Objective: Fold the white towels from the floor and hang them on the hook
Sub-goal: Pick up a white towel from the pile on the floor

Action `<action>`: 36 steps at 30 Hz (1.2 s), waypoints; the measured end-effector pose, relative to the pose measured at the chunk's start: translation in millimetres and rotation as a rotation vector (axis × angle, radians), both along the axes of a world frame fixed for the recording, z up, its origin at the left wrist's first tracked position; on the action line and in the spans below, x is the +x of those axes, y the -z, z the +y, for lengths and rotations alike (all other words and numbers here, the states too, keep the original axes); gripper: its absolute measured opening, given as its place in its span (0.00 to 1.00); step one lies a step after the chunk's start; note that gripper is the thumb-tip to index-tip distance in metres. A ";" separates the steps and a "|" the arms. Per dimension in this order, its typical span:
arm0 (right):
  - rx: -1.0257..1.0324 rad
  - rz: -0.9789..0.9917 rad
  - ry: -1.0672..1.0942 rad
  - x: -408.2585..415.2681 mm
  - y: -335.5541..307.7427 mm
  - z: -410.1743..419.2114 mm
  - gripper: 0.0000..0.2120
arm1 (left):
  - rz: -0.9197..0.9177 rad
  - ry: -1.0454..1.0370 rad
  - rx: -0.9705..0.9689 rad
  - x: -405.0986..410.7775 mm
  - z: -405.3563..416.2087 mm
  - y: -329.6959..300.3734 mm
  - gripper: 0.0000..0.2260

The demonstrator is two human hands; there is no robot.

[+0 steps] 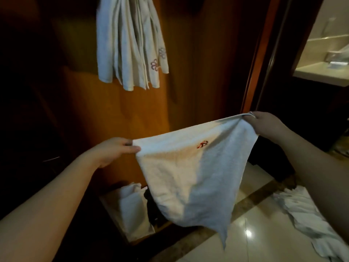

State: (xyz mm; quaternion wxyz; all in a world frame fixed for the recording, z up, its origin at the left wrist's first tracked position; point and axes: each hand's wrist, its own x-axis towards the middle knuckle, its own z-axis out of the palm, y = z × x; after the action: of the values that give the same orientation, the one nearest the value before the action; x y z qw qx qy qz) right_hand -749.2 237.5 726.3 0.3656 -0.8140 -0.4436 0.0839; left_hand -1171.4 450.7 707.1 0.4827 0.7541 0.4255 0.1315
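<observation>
A white towel (192, 171) with a small red embroidered mark hangs spread in the air between my hands. My left hand (113, 151) pinches its upper left corner. My right hand (264, 123) grips the upper right corner, a little higher and farther away. The towel's lower edge droops to a point above the floor. Several folded white towels (130, 44) with purple flower marks hang high on the wooden panel; the hook itself is hidden. More white towels (309, 220) lie crumpled on the tiled floor at the lower right.
An orange-brown wooden panel (113, 110) stands straight ahead. At its foot a white bag (132, 208) sits in a low compartment. A dark door frame (264, 53) rises at the right, with a bathroom counter (324, 72) beyond. Glossy floor tiles (255, 233) lie below.
</observation>
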 end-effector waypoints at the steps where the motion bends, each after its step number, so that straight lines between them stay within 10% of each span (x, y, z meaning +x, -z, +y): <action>1: -0.010 -0.006 -0.007 0.0 -1.2 1.9 0.16 | -0.187 -0.065 -0.068 -1.9 -4.3 -2.0 0.08; 9: -0.062 0.040 -0.120 -12.6 -19.1 15.5 0.22 | -0.895 -0.387 -0.279 30.1 -40.9 -27.8 0.08; 13: -0.002 0.184 -0.280 -33.4 -22.7 13.2 0.13 | -0.912 -0.584 -0.262 43.7 -56.9 -34.4 0.08; 19: 0.073 0.595 -0.596 -88.2 -21.4 1.0 0.27 | -0.864 -0.599 -0.052 51.6 -104.9 -24.9 0.11; 26: 0.217 0.699 -0.800 -138.6 -30.9 -27.9 0.13 | -0.846 -0.554 -0.018 78.9 -183.1 -21.1 0.13; 36: 0.311 0.190 -0.863 -156.9 -38.4 -71.2 0.13 | -0.826 -0.393 -0.057 85.5 -250.1 -33.5 0.15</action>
State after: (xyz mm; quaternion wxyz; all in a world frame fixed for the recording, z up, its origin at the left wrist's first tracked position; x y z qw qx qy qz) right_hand -906.1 166.3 764.7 0.4538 -0.4793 -0.7135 0.2350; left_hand -1085.9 200.6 740.7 0.5984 0.5299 0.3355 0.4986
